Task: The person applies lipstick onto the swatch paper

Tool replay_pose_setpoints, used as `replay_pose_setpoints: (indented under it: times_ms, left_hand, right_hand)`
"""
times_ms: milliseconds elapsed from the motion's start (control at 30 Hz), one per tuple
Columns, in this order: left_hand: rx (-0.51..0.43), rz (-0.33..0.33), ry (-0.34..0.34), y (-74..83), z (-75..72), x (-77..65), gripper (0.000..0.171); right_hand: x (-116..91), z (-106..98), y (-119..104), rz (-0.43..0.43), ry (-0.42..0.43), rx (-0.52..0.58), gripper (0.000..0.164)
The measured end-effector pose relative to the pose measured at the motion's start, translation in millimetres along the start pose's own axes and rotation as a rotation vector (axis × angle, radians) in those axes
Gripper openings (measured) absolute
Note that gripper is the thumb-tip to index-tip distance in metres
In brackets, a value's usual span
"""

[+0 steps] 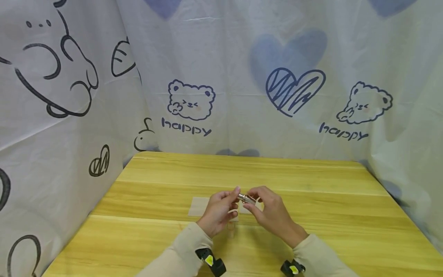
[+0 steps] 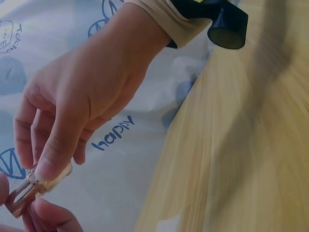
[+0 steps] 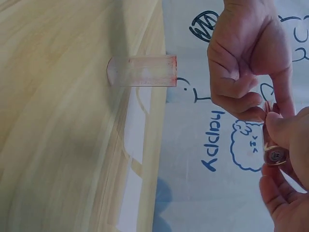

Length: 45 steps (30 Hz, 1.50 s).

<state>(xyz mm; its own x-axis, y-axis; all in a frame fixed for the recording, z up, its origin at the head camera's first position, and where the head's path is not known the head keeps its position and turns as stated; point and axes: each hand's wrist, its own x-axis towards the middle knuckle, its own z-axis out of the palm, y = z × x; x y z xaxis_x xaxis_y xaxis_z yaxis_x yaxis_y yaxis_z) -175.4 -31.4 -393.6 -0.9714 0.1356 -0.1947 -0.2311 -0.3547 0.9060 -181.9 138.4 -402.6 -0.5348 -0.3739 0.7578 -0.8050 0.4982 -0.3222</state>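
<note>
Both hands hold a slim, shiny rose-gold lipstick tube (image 1: 246, 199) above the table, close to each other. My left hand (image 1: 219, 211) pinches one end between thumb and fingers. At the other end, the thumb and fingers of my right hand (image 1: 271, 211) grip the tube. In the left wrist view the left thumb lies across the metal of the lipstick (image 2: 23, 195). The right wrist view shows its round end with a small mark (image 3: 275, 155). A clear cylindrical cap (image 3: 145, 71) with reddish smears stands on the table just below the hands.
White paper pieces, one (image 1: 198, 207) left of the hands and another (image 1: 250, 207) behind them, lie flat on the wood-grain table (image 1: 138, 231). White curtains (image 1: 225, 57) with blue hearts and bear drawings enclose its back and sides.
</note>
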Motion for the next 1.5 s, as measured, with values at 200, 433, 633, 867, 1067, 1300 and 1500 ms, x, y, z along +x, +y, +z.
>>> replay_pose_setpoints:
  times_ms: [200,433,633,867,1067,1300,1500]
  left_hand:
    - [-0.028,-0.008,0.034,-1.7,2.0,0.4,0.031]
    - [-0.064,-0.011,0.062,-1.1,2.6,0.9,0.029]
    - [-0.082,-0.004,0.072,-1.7,3.5,-0.1,0.029]
    - [-0.085,0.011,0.089,-5.7,1.1,-0.4,0.023]
    - [-0.102,0.029,0.097,-4.2,1.9,0.4,0.022]
    - [-0.121,0.046,0.105,-5.3,0.0,3.1,0.019]
    - [-0.13,0.059,0.108,-5.9,-1.6,5.8,0.019]
  right_hand:
    - [-0.5,2.5,2.2,-0.045,0.035,0.003,0.031]
    - [-2.0,3.5,4.1,-0.04,0.027,0.015,0.035]
    - [-2.1,5.0,3.3,-0.048,0.031,0.014,0.034]
    - [-1.9,5.0,-0.9,-0.059,0.021,0.037,0.032]
    - [-0.3,4.8,-0.1,-0.073,0.031,0.018,0.032]
    - [0.1,5.7,1.9,-0.041,-0.01,0.022,0.028]
    - [2.3,5.0,1.1,0.025,-0.06,0.073,0.025]
